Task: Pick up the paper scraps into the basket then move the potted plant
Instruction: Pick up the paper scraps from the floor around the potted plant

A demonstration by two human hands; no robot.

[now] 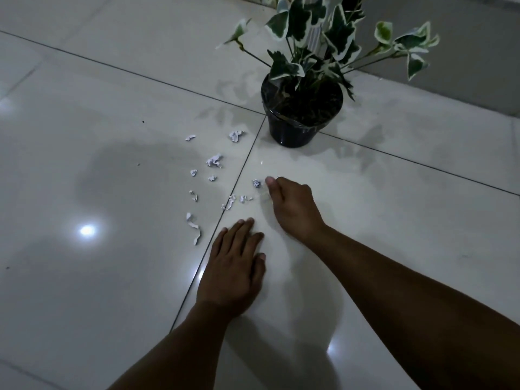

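One scrap (256, 183) lies just left of my right hand (292, 204), whose curled fingers hold nothing I can see, while my left hand (233, 266) rests flat, nearer me.

Plant top: the leaves of the potted plant (305, 80) run past the upper edge.
Right hand (292, 201): curled fingers hide the palm; any scrap inside cannot be told.
Forearms: both cut by the lower edge.
Scraps beside right hand: the paper scraps (213, 160) are too small for detail.
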